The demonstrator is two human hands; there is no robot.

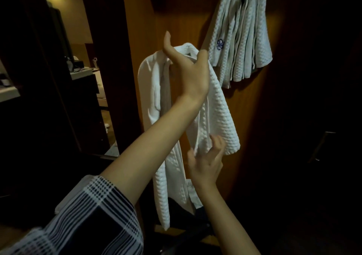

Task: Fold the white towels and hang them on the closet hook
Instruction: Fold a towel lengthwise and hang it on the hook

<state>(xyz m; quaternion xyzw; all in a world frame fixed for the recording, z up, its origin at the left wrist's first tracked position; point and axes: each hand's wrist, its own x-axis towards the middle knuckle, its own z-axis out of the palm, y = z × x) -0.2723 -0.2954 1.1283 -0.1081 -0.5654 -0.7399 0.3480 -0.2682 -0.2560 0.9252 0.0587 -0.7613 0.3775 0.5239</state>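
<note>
Much of this closet corner is hidden or lost in shadow.

The hook itself cannot be seen: the left hand point(193, 72) covers the top of the white towel point(219, 105) where it hangs. Above and to the right of that hand, the bundle of hung towels point(242, 39) is cut off by the top edge. The towel's lower end disappears behind the right hand point(205, 162) and forearm. Right of both hands the closet interior point(313, 98) is too dark to read. Far left, the items on the counter point(78, 66) are too small to identify.
</note>
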